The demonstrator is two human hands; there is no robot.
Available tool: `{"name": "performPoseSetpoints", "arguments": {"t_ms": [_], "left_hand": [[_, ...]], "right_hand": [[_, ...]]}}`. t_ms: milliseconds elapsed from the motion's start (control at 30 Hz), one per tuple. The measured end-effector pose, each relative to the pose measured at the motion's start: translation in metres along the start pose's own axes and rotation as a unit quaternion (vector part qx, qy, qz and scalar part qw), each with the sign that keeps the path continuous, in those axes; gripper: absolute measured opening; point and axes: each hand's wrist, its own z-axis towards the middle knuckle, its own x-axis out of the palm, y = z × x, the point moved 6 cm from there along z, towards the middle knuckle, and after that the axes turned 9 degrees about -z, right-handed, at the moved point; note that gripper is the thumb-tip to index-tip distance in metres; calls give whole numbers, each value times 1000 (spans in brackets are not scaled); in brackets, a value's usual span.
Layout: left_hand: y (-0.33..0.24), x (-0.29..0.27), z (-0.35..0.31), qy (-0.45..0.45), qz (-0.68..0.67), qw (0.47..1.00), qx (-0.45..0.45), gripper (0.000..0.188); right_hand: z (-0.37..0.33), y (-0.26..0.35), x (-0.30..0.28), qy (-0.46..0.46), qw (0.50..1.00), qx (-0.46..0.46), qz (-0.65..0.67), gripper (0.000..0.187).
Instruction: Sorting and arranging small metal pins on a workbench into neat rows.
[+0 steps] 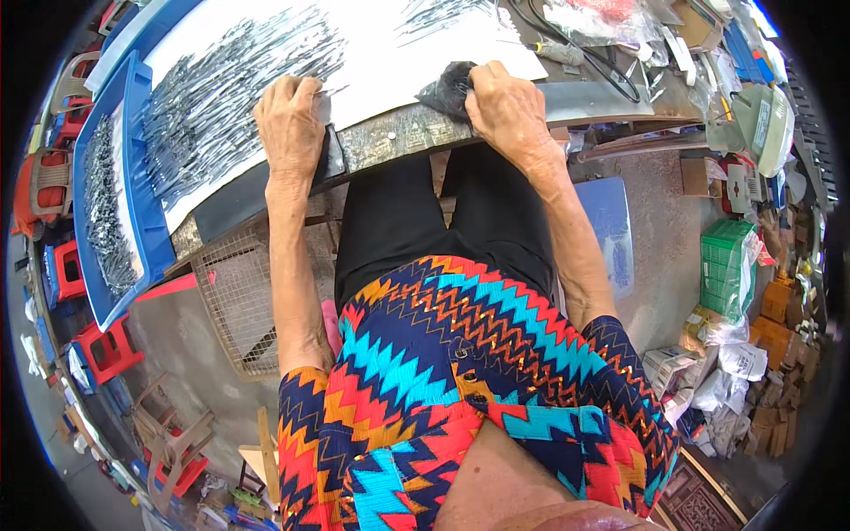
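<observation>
A white sheet [376, 44] covers the table, with many thin black strips [230, 97] spread across its left part. My left hand [290, 124] is closed at the table's near edge, fingers curled down over the end of the strips. Whatever lies under those fingers is hidden. Beside it a flat black piece [333, 155] hangs over the edge. My right hand [513, 115] is closed on a crumpled black cloth-like piece [445, 91], which rests on the sheet's near edge to the left of my knuckles.
At the left a blue tray [133, 177] holds small black pieces. Cables [602, 66] and plastic bags [611, 18] lie at the table's far right. Below stand a wire cage [239, 301], red stools [111, 350] and a green crate [726, 265]. Cardboard is piled at the right.
</observation>
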Motion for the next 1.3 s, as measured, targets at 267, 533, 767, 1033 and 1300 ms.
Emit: {"name": "performPoseSetpoints", "arguments": {"t_ms": [267,533,767,1033,1300], "left_hand": [[-31,13,21,24,-63,997,24,20],[-69,85,85,70,-221,971,57,14],[-79,118,96,103,-118,985,70,17],[-72,102,79,131,-129,983,-9,22],[-65,49,45,29,-235,972,-12,18]], "right_hand": [[-5,-15,-4,-68,976,72,192,13],[-10,-20,-4,-58,947,157,275,14],[-15,-20,0,-41,928,184,321,14],[-23,-26,9,-15,862,226,454,9],[-26,-22,2,-23,746,241,621,11]]}}
